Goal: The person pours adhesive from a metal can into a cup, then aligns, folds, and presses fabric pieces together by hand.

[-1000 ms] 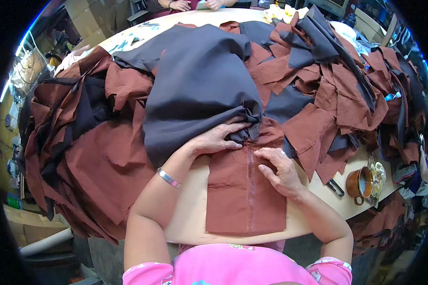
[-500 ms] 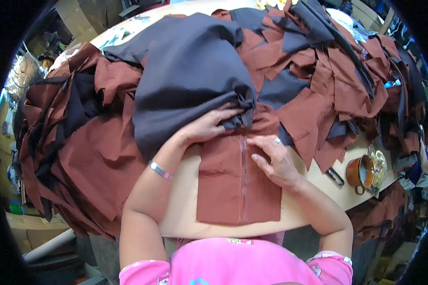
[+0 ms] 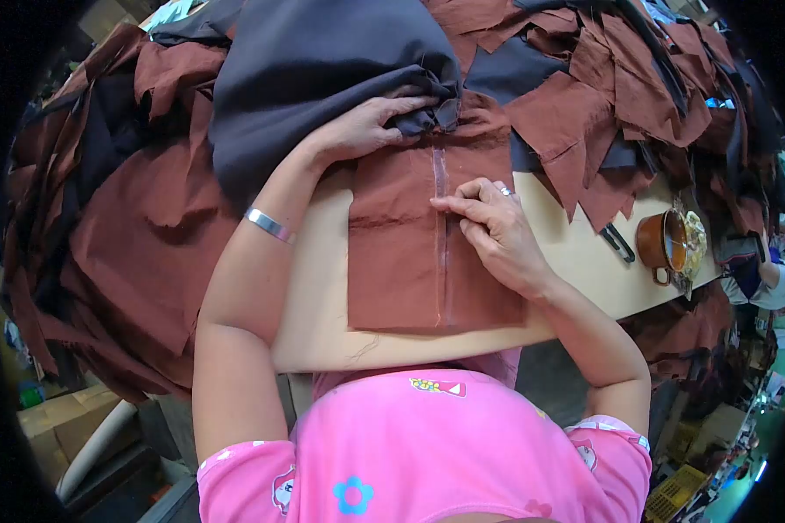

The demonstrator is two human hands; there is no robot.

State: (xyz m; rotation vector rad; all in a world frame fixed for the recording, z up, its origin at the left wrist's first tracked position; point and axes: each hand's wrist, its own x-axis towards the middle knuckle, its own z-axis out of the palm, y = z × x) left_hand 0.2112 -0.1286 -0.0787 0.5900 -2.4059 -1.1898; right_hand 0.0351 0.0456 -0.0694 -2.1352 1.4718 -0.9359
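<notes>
A rust-brown cloth panel (image 3: 392, 270) lies flat in front of me, with a pale seam strip (image 3: 441, 253) running down its middle. Its far end joins a large bunched dark grey cloth (image 3: 323, 70). My left hand (image 3: 371, 126) grips the gathered grey folds where the two fabrics meet, its fingertips partly lost among them. Over the panel, my right hand (image 3: 501, 231) has its fingers curled and drawn together, the index fingertip at the seam strip. Whatever may be between those fingertips is too small to make out.
Heaps of brown and grey cloth pieces (image 3: 139, 261) cover the left side and far right of the pale table (image 3: 314, 322). Right of the panel are a black clip-like tool (image 3: 617, 242) and a brown mug (image 3: 661, 241) beside a clear plastic bag (image 3: 693, 248).
The view has tilted down, so the table sits higher in the picture. My right hand's fingers have drawn together and moved onto the seam. My left hand stays at the grey folds.
</notes>
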